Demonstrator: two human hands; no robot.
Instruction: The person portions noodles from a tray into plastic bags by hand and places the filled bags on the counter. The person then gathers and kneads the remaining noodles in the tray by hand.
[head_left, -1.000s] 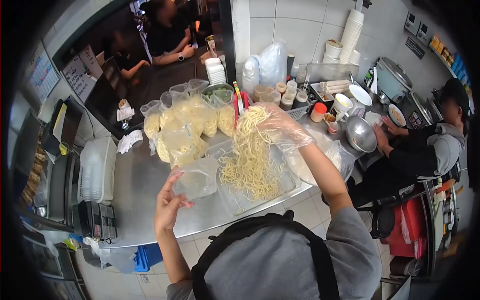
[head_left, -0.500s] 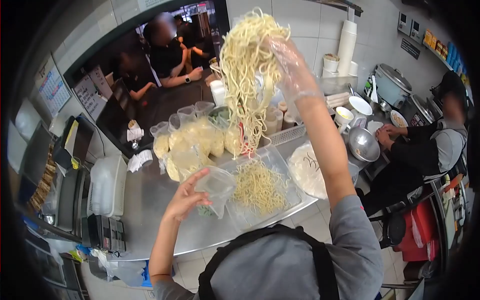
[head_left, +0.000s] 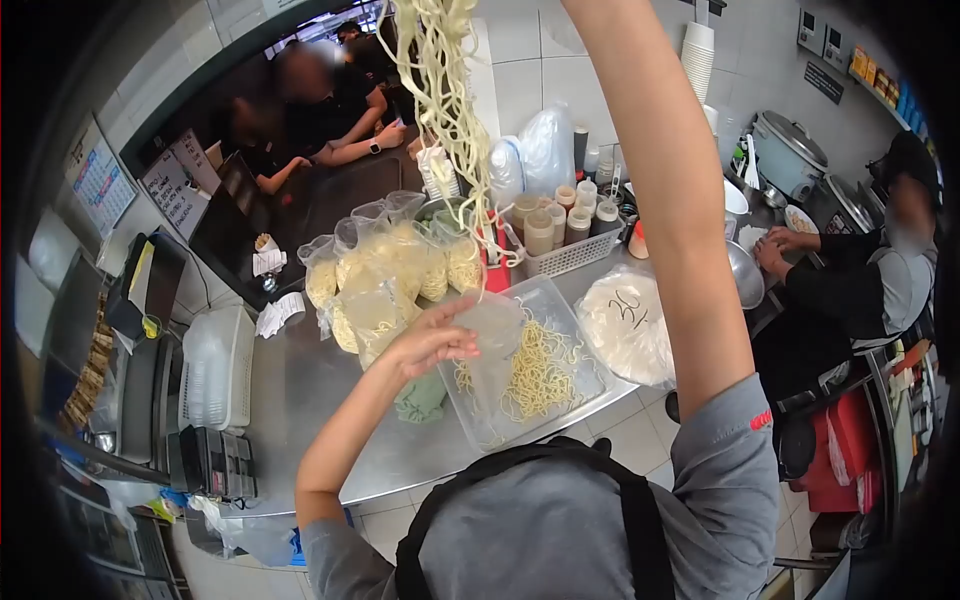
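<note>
My left hand (head_left: pixel 437 338) pinches a clear plastic bag (head_left: pixel 492 328) near its mouth, over the left part of a clear tray (head_left: pixel 598 378). A pile of pale noodles (head_left: pixel 540 378) lies in that tray. Raised high, my right arm runs out past the top edge, so the right hand is out of sight. A long bunch of noodles (head_left: pixel 440 75) hangs down from the top edge, its lowest strands dangling just above the bag. What grips that bunch is hidden beyond the frame.
Several filled noodle bags (head_left: pixel 375 275) stand behind my left hand. A basket of sauce bottles (head_left: pixel 575 250) is at the back. Right of the tray lies a white package marked 30 (head_left: pixel 628 320). A co-worker (head_left: pixel 850 260) works beside a metal bowl (head_left: pixel 745 275).
My right hand has risen out of view with the noodles, lifting them higher. My left hand and the bag have moved right, over the tray.
</note>
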